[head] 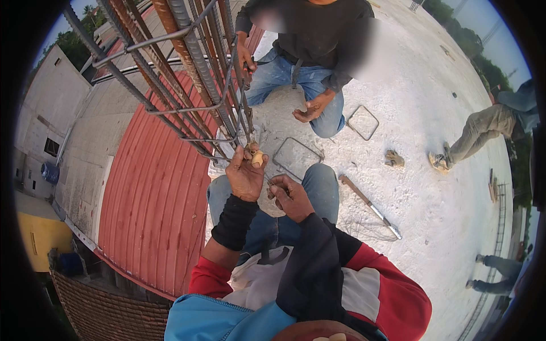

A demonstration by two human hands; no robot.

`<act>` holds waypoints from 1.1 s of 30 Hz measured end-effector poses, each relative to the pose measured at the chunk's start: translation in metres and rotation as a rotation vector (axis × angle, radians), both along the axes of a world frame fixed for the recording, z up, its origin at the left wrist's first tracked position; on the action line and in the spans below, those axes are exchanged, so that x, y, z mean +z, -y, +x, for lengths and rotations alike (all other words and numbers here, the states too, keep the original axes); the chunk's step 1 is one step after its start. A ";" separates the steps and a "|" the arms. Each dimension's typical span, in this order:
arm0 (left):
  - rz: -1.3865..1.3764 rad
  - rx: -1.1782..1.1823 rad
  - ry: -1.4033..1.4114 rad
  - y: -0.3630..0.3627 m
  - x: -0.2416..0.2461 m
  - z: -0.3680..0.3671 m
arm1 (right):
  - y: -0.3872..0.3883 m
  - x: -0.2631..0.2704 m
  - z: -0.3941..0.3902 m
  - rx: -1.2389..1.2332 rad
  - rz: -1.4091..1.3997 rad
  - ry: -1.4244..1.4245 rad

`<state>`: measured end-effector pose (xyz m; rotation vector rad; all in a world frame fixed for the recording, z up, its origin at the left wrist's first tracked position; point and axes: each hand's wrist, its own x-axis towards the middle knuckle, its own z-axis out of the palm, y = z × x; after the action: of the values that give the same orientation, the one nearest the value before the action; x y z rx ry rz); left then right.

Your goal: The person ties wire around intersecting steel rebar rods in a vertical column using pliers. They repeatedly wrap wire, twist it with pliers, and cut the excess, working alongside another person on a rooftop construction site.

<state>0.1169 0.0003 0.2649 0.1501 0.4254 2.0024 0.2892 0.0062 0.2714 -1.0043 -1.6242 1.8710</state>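
Note:
My left hand [246,177] is raised palm up beside the foot of a rebar column cage [204,85]. Its curled fingers hold a small tan piece [257,158], whose material I cannot make out. Just to the right and lower, my right hand [292,197] pinches a thin wire-like strand [267,179] between thumb and fingers. The hands are apart, above my bent knees. A square rebar stirrup [279,149] lies on the concrete slab [409,204] just beyond my knee.
Opposite me a person [315,47] kneels, holding red-handled pliers [248,68]. Another stirrup [378,123], a crumpled glove [394,158], a steel bar tool [370,205] and loose wires [367,231] lie rightward. A red metal roof [158,192] lies left, beyond the slab edge. Others stand far right.

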 end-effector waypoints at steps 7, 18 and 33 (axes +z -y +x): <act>-0.497 -0.259 -0.825 0.043 -0.011 -0.046 | -0.060 0.001 0.039 -0.001 1.030 0.218; -0.363 -0.945 -1.275 0.078 -0.063 -0.030 | -0.055 -0.044 0.065 0.469 1.320 0.403; -0.622 -1.057 -0.846 0.115 -0.064 -0.023 | -0.043 -0.052 0.087 0.720 1.000 0.399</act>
<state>0.0935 -0.1147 0.2010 0.6728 1.1793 0.6380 0.3762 0.0496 0.2191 -0.3466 -2.9650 0.8627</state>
